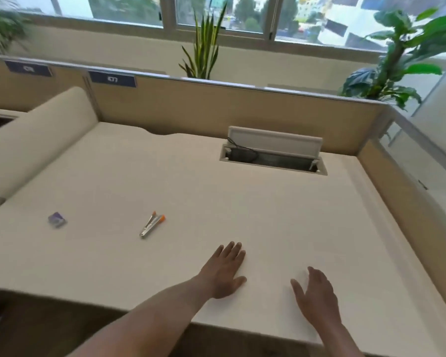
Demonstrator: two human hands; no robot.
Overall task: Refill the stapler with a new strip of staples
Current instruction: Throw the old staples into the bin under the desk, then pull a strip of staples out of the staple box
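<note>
Just slim metal stapler [152,225], smooth desk [268,215]

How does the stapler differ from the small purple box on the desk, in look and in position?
The stapler is long, thin and silver with orange ends; the purple box is short and blocky. The stapler lies nearer the left hand; the box lies farther left. The stapler appears opened in a narrow V; the box is too blurred to judge. Both rest untouched on the white desk.
</note>
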